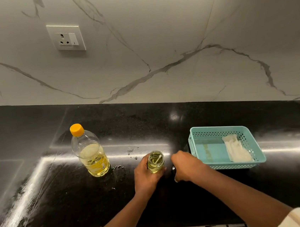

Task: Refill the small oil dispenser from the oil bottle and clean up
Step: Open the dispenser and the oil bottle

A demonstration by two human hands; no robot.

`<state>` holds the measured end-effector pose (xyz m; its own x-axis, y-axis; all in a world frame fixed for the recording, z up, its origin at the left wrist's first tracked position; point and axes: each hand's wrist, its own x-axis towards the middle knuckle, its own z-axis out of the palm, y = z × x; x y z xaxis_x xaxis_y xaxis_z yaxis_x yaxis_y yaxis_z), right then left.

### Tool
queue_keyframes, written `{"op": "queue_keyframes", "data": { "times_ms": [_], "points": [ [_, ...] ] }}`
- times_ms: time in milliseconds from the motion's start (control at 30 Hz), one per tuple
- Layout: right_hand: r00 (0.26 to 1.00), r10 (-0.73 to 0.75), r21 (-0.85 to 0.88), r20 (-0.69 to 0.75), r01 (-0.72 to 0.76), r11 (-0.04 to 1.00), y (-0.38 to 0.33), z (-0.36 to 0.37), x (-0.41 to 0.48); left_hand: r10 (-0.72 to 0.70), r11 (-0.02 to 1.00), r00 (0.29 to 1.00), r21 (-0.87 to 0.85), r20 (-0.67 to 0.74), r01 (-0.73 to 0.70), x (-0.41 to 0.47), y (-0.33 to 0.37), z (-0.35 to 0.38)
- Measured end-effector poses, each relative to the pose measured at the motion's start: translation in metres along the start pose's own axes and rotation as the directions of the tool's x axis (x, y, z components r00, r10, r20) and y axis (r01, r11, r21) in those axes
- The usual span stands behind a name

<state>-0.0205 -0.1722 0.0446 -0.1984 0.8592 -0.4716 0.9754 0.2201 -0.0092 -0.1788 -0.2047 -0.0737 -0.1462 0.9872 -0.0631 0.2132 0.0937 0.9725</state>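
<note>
Open round glass jar [155, 162] of yellow oil on a glossy black counter [165, 123].
Left hand [145, 176] wraps the jar; just right of it, right hand [186, 165] curls round a black cap [173, 170].

Black glossy desk [220, 117]. On it: capped oil bottle [92, 156] at left, droplets [131, 150] just beside it, open oil dispenser [155, 161] centre, teal basket [234, 166] right.

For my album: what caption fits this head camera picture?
Left hand holds the open oil dispenser, right hand a dark top, beside the capped oil bottle.

glossy black counter [202, 122], perforated plastic basket [219, 131]
</note>
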Motion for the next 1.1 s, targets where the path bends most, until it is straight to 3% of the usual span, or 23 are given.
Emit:
{"op": "queue_keyframes", "data": {
  "times_ms": [333,433,567,700,767,867,967,1100],
  "points": [
    [0.999,-0.016,0.02,-0.051,0.017,1.0,0.005,0.034,0.004,-0.02,0.998,1.0,0.052,0.004,0.02,-0.01,0.009,-0.035],
    [1.0,-0.013,-0.001,0.001,0.013,1.0,0.002,0.022,0.001,0.015,0.999,0.999,0.03,-0.043,-0.013,-0.028,0.022,-0.069],
    [0.999,0.002,-0.101,0.043,0.002,0.995,-0.002,-0.021,-0.011,0.046,0.999,0.953,0.016,-0.301,-0.043,-0.058,0.037,-0.122],
    [0.987,-0.08,-0.126,-0.138,0.062,0.99,-0.021,-0.099,-0.019,0.152,0.988,0.792,0.114,-0.591,-0.105,-0.059,0.058,-0.171],
    [0.952,-0.201,0.0,-0.231,0.206,0.979,-0.047,-0.135,-0.017,0.212,0.976,0.741,0.17,-0.637,-0.133,-0.045,0.07,-0.189],
    [0.833,-0.413,0.159,-0.369,0.494,0.855,-0.103,-0.173,-0.016,0.22,0.975,0.792,0.154,-0.57,-0.16,-0.019,0.08,-0.202],
    [0.719,-0.534,0.128,-0.446,0.641,0.757,-0.164,-0.186,-0.01,0.209,0.977,0.829,0.15,-0.519,-0.152,0.0,0.091,-0.204],
    [0.648,-0.598,-0.015,-0.471,0.672,0.74,-0.212,-0.196,0.003,0.224,0.975,0.844,0.125,-0.488,-0.186,0.008,0.11,-0.197]
  ]
}}
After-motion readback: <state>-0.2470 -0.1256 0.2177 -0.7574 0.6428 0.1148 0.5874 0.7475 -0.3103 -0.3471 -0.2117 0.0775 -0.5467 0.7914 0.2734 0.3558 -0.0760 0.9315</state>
